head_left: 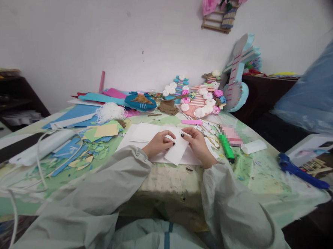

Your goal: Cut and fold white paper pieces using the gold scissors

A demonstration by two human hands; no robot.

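A narrow piece of white paper (176, 152) is between my two hands, tilted over larger white sheets (139, 133) on the table. My left hand (160, 143) pinches its left edge with thumb and fingers. My right hand (197, 143) grips the upper right part between thumb and forefinger. Dark polish shows on the thumbnails. Right of my right hand lie scissors (213, 141), partly over the white sheets' edge.
Paper scraps (97, 150), a white cable and a power strip (42, 147) lie at the left. A green utility knife (226, 147), a white roll (254, 146) and a blue-handled tool (301, 173) are at the right. Paper crafts (199, 100) line the back.
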